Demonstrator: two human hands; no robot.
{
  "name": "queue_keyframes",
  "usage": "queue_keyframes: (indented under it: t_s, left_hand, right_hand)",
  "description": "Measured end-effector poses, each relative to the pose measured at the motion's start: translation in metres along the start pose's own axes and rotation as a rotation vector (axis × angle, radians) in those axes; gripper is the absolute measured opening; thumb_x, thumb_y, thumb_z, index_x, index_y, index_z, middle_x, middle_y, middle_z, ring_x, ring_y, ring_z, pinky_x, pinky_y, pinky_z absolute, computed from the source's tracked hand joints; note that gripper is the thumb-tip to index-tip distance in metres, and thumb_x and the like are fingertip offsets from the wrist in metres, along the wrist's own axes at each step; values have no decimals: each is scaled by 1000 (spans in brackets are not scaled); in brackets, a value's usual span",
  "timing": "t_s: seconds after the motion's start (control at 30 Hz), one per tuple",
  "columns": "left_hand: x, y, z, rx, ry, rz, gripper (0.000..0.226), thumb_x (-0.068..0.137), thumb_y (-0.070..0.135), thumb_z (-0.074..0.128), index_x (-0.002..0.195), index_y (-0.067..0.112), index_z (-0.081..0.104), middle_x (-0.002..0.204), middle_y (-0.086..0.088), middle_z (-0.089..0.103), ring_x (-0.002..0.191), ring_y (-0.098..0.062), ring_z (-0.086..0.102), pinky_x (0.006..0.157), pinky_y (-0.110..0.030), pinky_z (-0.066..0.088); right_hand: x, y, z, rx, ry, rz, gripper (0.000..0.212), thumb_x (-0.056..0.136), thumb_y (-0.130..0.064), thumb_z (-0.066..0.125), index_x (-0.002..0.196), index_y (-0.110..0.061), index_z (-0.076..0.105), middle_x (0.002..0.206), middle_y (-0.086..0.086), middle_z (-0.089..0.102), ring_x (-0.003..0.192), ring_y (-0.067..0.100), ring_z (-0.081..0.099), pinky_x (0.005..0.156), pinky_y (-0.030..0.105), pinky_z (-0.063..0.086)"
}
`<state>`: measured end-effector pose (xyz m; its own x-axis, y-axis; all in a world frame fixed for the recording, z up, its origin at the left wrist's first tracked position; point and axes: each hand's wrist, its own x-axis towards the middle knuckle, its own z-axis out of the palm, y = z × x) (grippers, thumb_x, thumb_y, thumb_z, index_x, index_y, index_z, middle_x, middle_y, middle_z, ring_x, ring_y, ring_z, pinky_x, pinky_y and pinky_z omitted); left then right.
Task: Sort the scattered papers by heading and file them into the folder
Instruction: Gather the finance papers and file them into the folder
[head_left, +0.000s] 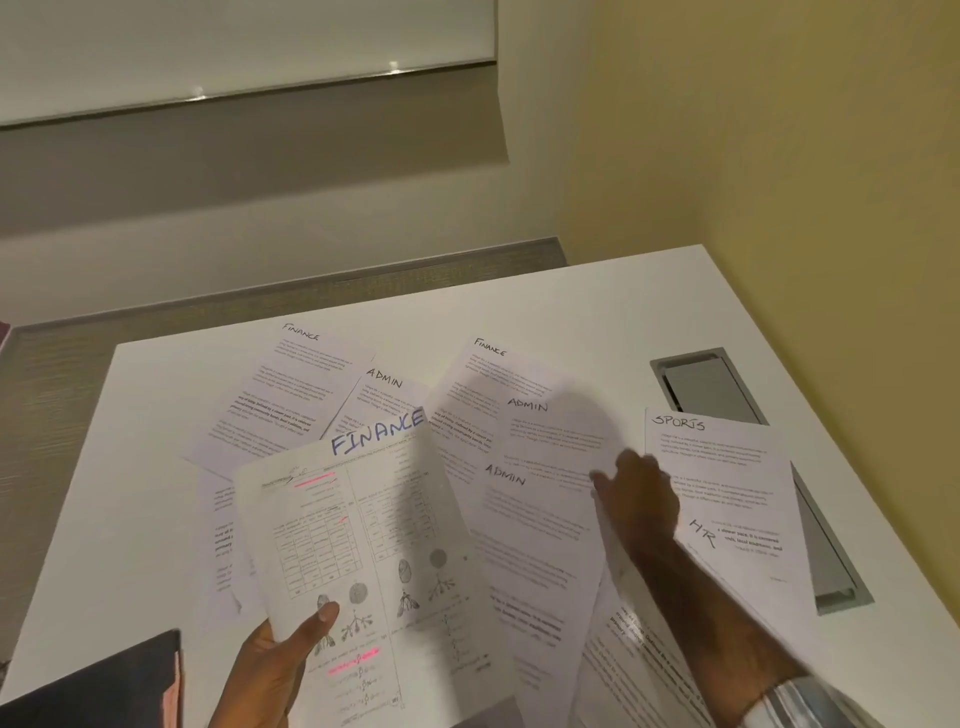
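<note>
Head view shows the left hand (275, 665) pinching a sheet headed FINANCE (374, 519) by its lower edge above the white counter (130, 467), the right hand (636, 499), blurred with fingers stretched out, laid on the scattered papers (530, 519), and the dark folder (104, 686) at the near left corner.

My left hand (270, 670) pinches the blue-headed FINANCE sheet (363, 519) at its lower left corner, tilted up; it shows tables, sketches and pink highlights. The other papers lie flat, fanned and overlapping: two Finance sheets (280, 395) (493, 374), three ADMIN sheets (384, 387) (550, 431) (519, 519), the SPORTS sheet (711, 457) and the HR sheet (737, 545) farthest right. The dark folder (104, 686) lies at near left
</note>
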<state>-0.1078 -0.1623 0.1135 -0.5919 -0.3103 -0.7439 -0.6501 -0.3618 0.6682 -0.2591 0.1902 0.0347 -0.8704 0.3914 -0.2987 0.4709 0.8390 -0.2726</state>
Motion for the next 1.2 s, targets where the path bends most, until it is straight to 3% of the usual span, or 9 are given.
queue_keyframes:
  t_s: [0.13,0.3,0.43,0.57,0.77,0.87,0.97,1.1,1.2]
  left_hand:
    - [0,4,6,19,-14,1,41,88,6,70,124,24,61,113,-15,74,110,-43,65,102,-60,46]
    - [-6,10,5,57,-34,15,43,92,3,65,129,22,54,92,0,75,92,-29,66,88,-46,50]
    - [3,1,-9,99,5,59,90,55,42,97,134,24,57,114,-7,72,113,-38,62,107,-57,44]
    - [5,1,-16,82,-18,78,75,41,30,95,109,30,65,90,12,80,111,-34,60,110,-55,40]
    - [7,-3,-24,89,-103,45,116,-1,50,98,108,29,65,90,4,81,98,-29,68,95,-49,51]
    - [7,-1,-21,87,-134,46,94,35,27,104,120,22,65,85,-3,80,92,-29,68,73,-41,58]
    - [9,-7,-19,30,-62,23,53,88,0,70,138,10,55,86,-4,78,89,-29,69,81,-40,53]
    - [4,-11,-14,47,-80,40,27,93,0,64,117,12,64,79,-4,80,66,-19,77,50,-26,58]
    - [-3,-11,-10,48,-96,85,23,93,-3,63,111,10,66,79,-5,79,64,-16,76,48,-21,56]
  right_hand:
    - [50,-48,-1,80,14,-116,50,93,-45,67,125,-8,62,118,14,65,109,32,63,92,44,53]
    - [100,-99,11,25,-57,-130,56,90,-53,67,125,-10,55,127,13,55,121,32,51,98,46,43]
    - [121,-120,22,-18,-71,-7,67,81,-59,74,126,-13,54,130,13,50,121,30,48,95,46,43]
    - [132,-134,31,-69,-84,11,71,74,-58,82,124,-15,55,129,13,52,120,30,50,98,45,41]
    - [144,-141,30,159,-100,74,23,91,-13,62,113,-14,63,118,10,67,113,32,60,99,44,41]
    - [141,-136,15,365,28,-7,28,91,-6,55,116,-8,67,121,14,69,112,36,63,95,39,47]
    - [136,-132,-14,446,154,-216,20,92,-9,54,106,-1,67,107,15,71,94,34,67,71,33,46]
    - [127,-135,-74,466,266,-412,17,95,-16,54,100,-6,67,96,10,72,81,29,65,68,30,46]
    - [111,-136,-132,573,312,-487,9,94,-15,60,91,-11,67,84,4,64,72,21,57,61,24,38]
